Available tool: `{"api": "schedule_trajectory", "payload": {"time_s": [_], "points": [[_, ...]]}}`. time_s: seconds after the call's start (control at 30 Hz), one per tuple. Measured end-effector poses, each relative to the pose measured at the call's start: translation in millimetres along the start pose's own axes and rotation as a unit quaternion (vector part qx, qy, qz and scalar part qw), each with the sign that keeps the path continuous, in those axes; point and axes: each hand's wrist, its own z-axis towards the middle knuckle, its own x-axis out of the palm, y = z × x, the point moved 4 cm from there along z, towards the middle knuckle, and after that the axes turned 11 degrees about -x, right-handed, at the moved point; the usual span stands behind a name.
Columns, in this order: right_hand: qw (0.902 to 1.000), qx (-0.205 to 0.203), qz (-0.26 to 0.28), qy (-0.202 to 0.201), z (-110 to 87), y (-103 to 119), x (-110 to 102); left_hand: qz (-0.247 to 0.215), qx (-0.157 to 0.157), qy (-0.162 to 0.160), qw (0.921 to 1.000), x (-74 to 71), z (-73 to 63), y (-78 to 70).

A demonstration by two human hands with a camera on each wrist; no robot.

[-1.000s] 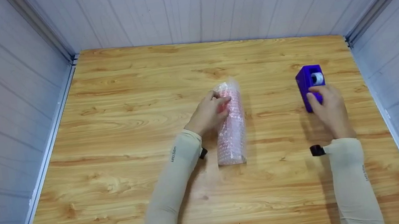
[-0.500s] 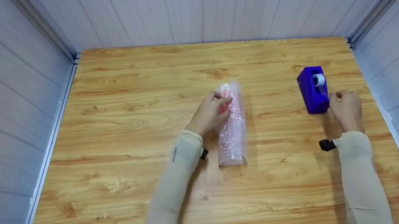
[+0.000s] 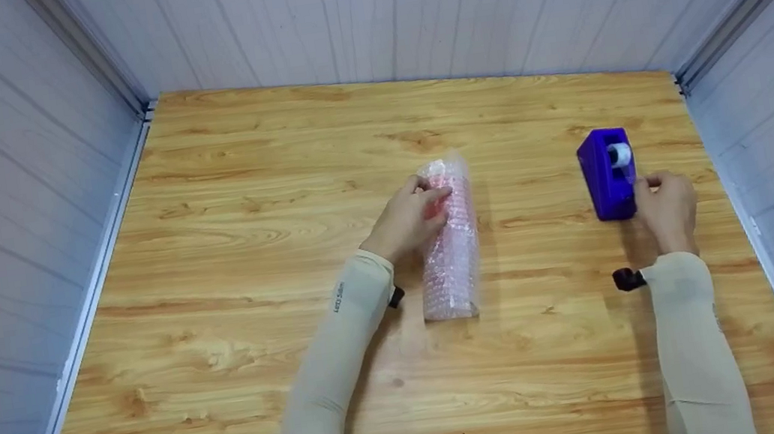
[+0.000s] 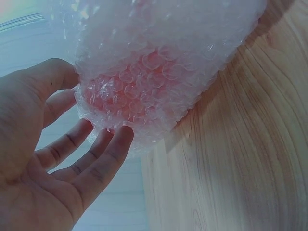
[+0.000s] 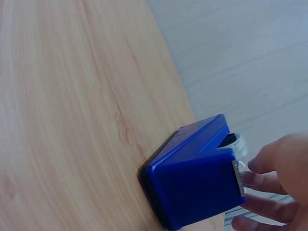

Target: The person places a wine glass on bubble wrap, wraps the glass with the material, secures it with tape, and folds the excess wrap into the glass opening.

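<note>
Now shifted beside dispenser [image 3: 603,179], right hand [image 3: 667,206] pinching tape [image 3: 621,154], left hand [image 3: 404,220] loosely spread on bubble wrap [image 3: 450,261]

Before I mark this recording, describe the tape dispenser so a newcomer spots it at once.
On the wooden table, look right. The tape dispenser stands there, holding a white roll; its blue body sets it apart from the pinkish wrapped bundle.
</note>
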Motion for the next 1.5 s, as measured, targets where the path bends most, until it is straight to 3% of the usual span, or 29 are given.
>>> {"api": "schedule_trajectory", "payload": {"time_s": [0.4, 0.7, 1.2, 1.33, 1.5], "points": [[0.9991, 0.007, 0.016, -0.038, -3.1, 1.2, 1.7, -0.012, 0.000, -0.003, 0.9999, 1.3, 0.1, 2.2], [0.9973, 0.046, 0.043, -0.038, -2.6, -3.7, -1.3, -0.034, -0.004, 0.005, 0.9994, 1.3, -0.4, 2.6], [0.9953, 0.068, 0.055, -0.042, 2.0, 2.6, -6.0, -0.073, -0.012, 0.007, 0.9973, 1.8, -2.2, 5.2], [0.9945, 0.067, 0.053, -0.060, 0.7, 4.2, -6.0, -0.079, -0.012, 0.007, 0.9968, 3.0, -2.3, 6.2], [0.9865, 0.089, 0.115, -0.076, -4.2, 5.2, -5.1, -0.082, -0.012, 0.003, 0.9966, 3.3, -2.2, 7.6]]}}
